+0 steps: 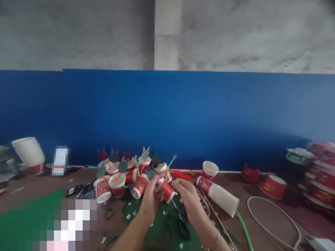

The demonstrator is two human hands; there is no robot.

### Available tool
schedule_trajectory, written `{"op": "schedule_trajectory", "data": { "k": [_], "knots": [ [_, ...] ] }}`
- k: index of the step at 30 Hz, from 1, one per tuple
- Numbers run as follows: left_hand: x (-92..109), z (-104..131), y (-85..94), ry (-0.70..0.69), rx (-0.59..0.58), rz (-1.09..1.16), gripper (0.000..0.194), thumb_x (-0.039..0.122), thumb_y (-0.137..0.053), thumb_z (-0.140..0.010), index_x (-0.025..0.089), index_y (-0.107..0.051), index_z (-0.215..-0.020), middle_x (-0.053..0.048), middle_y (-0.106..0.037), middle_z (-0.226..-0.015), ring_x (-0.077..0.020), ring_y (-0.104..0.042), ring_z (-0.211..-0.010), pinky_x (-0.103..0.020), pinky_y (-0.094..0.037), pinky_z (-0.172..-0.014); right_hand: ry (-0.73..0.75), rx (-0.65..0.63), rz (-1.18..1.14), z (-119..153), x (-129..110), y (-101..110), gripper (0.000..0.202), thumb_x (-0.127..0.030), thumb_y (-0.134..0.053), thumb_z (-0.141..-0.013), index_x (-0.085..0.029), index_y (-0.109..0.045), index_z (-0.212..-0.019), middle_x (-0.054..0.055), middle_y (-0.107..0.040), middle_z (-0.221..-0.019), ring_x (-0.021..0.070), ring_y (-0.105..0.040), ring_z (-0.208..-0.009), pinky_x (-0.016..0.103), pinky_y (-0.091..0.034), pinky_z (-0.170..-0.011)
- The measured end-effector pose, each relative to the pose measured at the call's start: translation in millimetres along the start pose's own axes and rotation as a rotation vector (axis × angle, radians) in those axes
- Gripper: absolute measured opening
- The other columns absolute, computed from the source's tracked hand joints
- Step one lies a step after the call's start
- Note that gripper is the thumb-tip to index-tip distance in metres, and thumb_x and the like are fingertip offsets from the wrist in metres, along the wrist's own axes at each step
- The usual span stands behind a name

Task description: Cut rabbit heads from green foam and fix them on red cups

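My left hand point(153, 195) is at the middle of the table, its fingers curled and pressed together; what they hold, if anything, is too small to tell. A red paper cup point(166, 190) lies tilted between my two hands. To its right, my right hand point(187, 197) has thumb and forefinger pinched near the cup's rim; any small thing in them cannot be made out. Black-handled scissors point(183, 229) lie below, between my forearms. Behind my left hand are several red and white cups point(117, 184) with animal-head cutouts point(123, 166) on coloured stems.
A stack of cups point(222, 198) lies at the right, near an upright cup point(210, 169). Dark green sheet scraps point(157, 233) lie under my hands. A white cable point(274, 198) loops at the right. A blue panel point(167, 115) stands behind the table.
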State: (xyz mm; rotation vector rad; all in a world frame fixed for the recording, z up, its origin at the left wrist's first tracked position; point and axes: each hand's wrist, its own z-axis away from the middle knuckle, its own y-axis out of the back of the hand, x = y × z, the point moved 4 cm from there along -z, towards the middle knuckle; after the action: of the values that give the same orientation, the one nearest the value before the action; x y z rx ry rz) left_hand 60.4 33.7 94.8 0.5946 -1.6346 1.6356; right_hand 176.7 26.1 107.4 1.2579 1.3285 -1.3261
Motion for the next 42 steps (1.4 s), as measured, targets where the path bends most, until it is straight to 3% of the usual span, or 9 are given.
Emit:
{"op": "schedule_trajectory", "data": {
  "k": [6,10,14,17,21,25,28,32,42],
  "knots": [
    [-4.4,3.5,-3.3,0.077,-0.016,-0.072,0.065,0.065,-0.047,-0.077,0.017,-0.053,-0.119,0.005,-0.05,-0.056,-0.0113,-0.048,-0.048,-0.022,-0.033,-0.049,0.303,0.03,0.289,4.5,-5.2,-6.7,0.019,-0.029,-0.06,-0.074,-0.018,-0.055,-0.089,0.004,-0.065,-0.079,0.0189,-0.061,-0.076,0.03,-0.047,-0.071],
    [-15.2,5.2,-8.3,0.113,-0.12,-0.175,0.069,0.071,-0.042,-0.076,0.016,-0.055,-0.116,-0.001,-0.06,-0.066,-0.0142,-0.053,-0.054,-0.023,-0.033,-0.048,0.377,0.094,0.414,7.2,-2.1,-5.3,0.009,-0.019,-0.056,-0.073,-0.019,-0.056,-0.082,0.01,-0.063,-0.105,0.0214,-0.061,-0.09,0.034,-0.048,-0.078],
    [-12.2,-1.2,-2.3,-0.024,-0.081,-0.329,0.055,0.065,-0.055,-0.072,0.016,-0.062,-0.098,0.002,-0.055,-0.062,-0.0118,-0.049,-0.053,-0.022,-0.033,-0.048,0.395,0.125,0.42,5.0,-6.5,1.1,0.012,-0.019,-0.054,-0.074,-0.019,-0.054,-0.086,0.007,-0.065,-0.087,0.0215,-0.062,-0.087,0.035,-0.047,-0.079],
    [1.3,-4.1,2.1,-0.221,-0.012,-0.469,0.033,0.045,-0.069,-0.068,0.017,-0.063,-0.084,0.002,-0.059,-0.071,-0.0112,-0.051,-0.063,-0.02,-0.038,-0.056,0.38,0.135,0.424,2.3,-10.2,4.2,0.022,-0.02,-0.055,-0.073,-0.018,-0.051,-0.095,0.004,-0.064,-0.08,0.0204,-0.062,-0.081,0.035,-0.046,-0.08],
    [9.1,-5.2,3.8,-0.237,-0.009,-0.544,0.022,0.036,-0.069,-0.068,0.016,-0.061,-0.071,0.003,-0.057,-0.063,-0.0089,-0.047,-0.054,-0.02,-0.037,-0.054,0.347,0.102,0.352,1.7,-12.6,2.7,0.039,-0.023,-0.058,-0.073,-0.017,-0.045,-0.109,0.0,-0.064,-0.072,0.0185,-0.061,-0.072,0.033,-0.046,-0.075],
    [13.3,-4.4,8.0,-0.215,0.104,-0.458,0.021,0.036,-0.068,-0.066,0.015,-0.065,-0.07,0.002,-0.061,-0.062,-0.0106,-0.051,-0.056,-0.02,-0.039,-0.056,0.283,0.048,0.239,1.8,-11.9,-1.2,0.021,-0.034,-0.059,-0.075,-0.016,-0.057,-0.086,0.002,-0.063,-0.075,0.0166,-0.057,-0.071,0.028,-0.045,-0.068],
    [14.8,-4.0,9.8,-0.185,0.175,-0.405,0.022,0.035,-0.071,-0.062,0.014,-0.068,-0.069,0.0,-0.065,-0.064,-0.0131,-0.056,-0.061,-0.022,-0.043,-0.06,0.14,-0.029,0.168,0.7,-4.9,-4.9,0.025,-0.04,-0.061,-0.073,-0.015,-0.06,-0.071,0.0,-0.058,-0.065,0.0133,-0.05,-0.062,0.024,-0.04,-0.059],
    [16.0,-3.7,10.0,-0.211,0.208,-0.427,0.022,0.035,-0.071,-0.061,0.015,-0.07,-0.069,-0.002,-0.069,-0.066,-0.0153,-0.059,-0.063,-0.024,-0.044,-0.063,0.022,-0.045,0.117,0.4,3.0,-5.8,0.025,-0.039,-0.064,-0.07,-0.014,-0.061,-0.066,-0.003,-0.053,-0.057,0.0101,-0.042,-0.054,0.022,-0.032,-0.053],
    [11.9,-4.0,10.3,-0.317,0.156,-0.55,0.022,0.036,-0.066,-0.069,0.014,-0.068,-0.073,-0.001,-0.066,-0.063,-0.013,-0.055,-0.058,-0.021,-0.041,-0.055,-0.02,-0.023,0.059,0.7,6.3,-5.9,0.028,-0.04,-0.067,-0.066,-0.014,-0.061,-0.061,-0.003,-0.052,-0.052,0.0091,-0.039,-0.051,0.022,-0.029,-0.051]
  ]
}}
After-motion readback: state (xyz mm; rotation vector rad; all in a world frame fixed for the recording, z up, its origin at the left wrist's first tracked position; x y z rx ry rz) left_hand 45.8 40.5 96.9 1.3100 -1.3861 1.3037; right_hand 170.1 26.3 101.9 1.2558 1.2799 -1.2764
